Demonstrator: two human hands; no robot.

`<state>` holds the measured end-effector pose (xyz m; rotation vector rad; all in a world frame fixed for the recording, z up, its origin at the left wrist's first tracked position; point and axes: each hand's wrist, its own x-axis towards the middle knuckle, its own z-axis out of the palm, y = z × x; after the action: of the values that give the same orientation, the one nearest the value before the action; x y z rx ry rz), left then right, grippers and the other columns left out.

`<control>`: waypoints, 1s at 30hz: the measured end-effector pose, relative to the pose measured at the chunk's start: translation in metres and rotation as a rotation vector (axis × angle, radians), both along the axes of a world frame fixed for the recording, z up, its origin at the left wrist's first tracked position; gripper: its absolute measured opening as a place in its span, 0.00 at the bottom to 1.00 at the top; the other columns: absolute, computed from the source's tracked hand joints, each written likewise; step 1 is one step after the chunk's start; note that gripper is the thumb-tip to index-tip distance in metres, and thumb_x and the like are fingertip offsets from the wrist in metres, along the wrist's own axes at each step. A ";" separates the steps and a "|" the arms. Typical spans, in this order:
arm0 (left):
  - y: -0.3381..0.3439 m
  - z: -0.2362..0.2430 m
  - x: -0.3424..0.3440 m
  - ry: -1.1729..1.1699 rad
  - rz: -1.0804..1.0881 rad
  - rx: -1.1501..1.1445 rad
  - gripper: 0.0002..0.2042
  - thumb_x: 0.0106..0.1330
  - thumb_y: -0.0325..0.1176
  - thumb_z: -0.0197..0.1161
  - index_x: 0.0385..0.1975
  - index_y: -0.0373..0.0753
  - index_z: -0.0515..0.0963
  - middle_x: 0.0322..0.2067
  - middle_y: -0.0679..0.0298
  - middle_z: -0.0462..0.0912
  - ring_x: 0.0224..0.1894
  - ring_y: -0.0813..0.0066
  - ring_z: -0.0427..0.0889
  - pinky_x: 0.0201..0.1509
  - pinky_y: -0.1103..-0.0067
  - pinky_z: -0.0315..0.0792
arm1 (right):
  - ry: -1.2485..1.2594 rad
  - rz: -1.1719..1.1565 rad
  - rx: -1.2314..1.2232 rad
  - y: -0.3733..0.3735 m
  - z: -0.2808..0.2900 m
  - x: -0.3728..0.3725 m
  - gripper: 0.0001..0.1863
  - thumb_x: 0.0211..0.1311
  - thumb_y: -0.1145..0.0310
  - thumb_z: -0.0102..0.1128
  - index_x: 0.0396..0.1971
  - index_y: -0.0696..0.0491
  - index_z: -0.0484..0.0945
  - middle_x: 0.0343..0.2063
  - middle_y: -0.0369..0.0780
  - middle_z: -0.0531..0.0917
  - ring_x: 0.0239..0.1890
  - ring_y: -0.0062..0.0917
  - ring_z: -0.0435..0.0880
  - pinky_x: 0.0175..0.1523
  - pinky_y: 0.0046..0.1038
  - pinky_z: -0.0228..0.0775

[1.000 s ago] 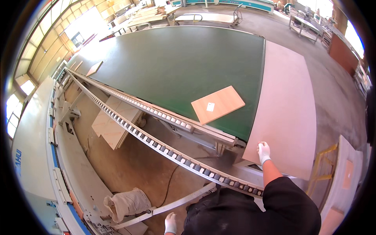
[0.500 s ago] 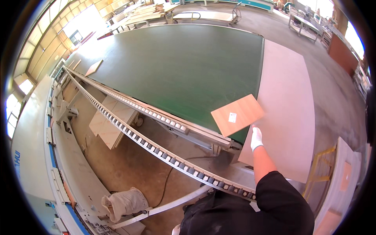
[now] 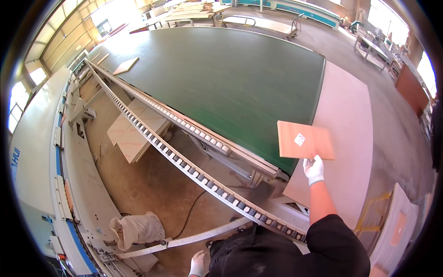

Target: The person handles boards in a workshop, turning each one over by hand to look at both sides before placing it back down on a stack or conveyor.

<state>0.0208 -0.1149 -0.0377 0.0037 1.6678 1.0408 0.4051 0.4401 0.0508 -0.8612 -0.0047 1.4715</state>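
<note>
A small wood-grain panel (image 3: 302, 143) with a white label (image 3: 299, 139) lies across the right end of the green conveyor belt (image 3: 221, 87) and overhangs the pale pinkish board beside it. My right hand (image 3: 314, 169), in a white glove with bare fingertips, grips the panel's near edge, thumb on top; the fingers beneath are hidden. Low in the view, near my body, my left hand (image 3: 198, 264) hangs in a similar glove. Its fingers look loosely extended, with nothing visible in them.
The pale pinkish board (image 3: 346, 138) adjoins the belt's end. A roller rail (image 3: 184, 165) crosses before me. Another panel (image 3: 126, 65) lies far left on the belt. A cloth sack (image 3: 137, 229) stands lower left by a long machine (image 3: 39, 152). Boards (image 3: 138, 129) are stacked under the conveyor.
The labelled panel has turned and shifted right over the pinkish board, with my right hand now farther onto its near edge. My left hand has come further into view; the whole view has shifted.
</note>
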 end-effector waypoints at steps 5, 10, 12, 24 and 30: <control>0.086 0.097 -0.002 0.173 0.106 0.332 0.20 0.69 0.35 0.51 0.58 0.32 0.67 0.53 0.52 0.76 0.55 0.61 0.76 0.58 0.67 0.70 | 0.045 0.314 0.266 -0.042 0.084 -0.042 0.21 0.59 0.68 0.57 0.53 0.52 0.69 0.47 0.38 0.79 0.51 0.29 0.77 0.53 0.34 0.71; 0.169 0.194 -0.015 -0.027 0.059 0.605 0.26 0.69 0.43 0.54 0.61 0.32 0.64 0.58 0.49 0.71 0.60 0.57 0.71 0.64 0.65 0.64 | -0.080 0.444 0.213 -0.057 0.135 -0.114 0.26 0.60 0.60 0.54 0.56 0.56 0.68 0.55 0.43 0.74 0.57 0.36 0.73 0.60 0.41 0.65; 0.188 0.229 -0.016 -0.063 -0.027 0.768 0.31 0.67 0.47 0.57 0.63 0.31 0.61 0.60 0.48 0.68 0.62 0.56 0.69 0.66 0.65 0.61 | -0.003 0.665 0.304 -0.075 0.144 -0.146 0.27 0.60 0.59 0.54 0.57 0.56 0.67 0.55 0.44 0.75 0.55 0.37 0.74 0.60 0.41 0.66; 0.166 0.277 -0.039 0.013 0.628 0.876 0.28 0.69 0.50 0.54 0.59 0.33 0.65 0.57 0.57 0.72 0.58 0.65 0.71 0.64 0.69 0.63 | -0.153 1.588 0.732 -0.222 0.203 -0.274 0.32 0.66 0.55 0.57 0.62 0.62 0.63 0.56 0.39 0.73 0.58 0.20 0.69 0.63 0.25 0.58; 0.108 0.278 -0.071 0.150 0.922 0.992 0.32 0.69 0.58 0.47 0.64 0.42 0.60 0.59 0.62 0.68 0.59 0.64 0.69 0.64 0.67 0.63 | 0.298 1.858 0.663 -0.265 0.212 -0.289 0.37 0.65 0.53 0.57 0.65 0.63 0.59 0.63 0.44 0.66 0.66 0.27 0.62 0.69 0.30 0.49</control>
<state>-0.0506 -0.0066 0.2404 -0.0414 1.0814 2.5310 0.1160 0.1747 0.2632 0.1964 -1.2857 2.9588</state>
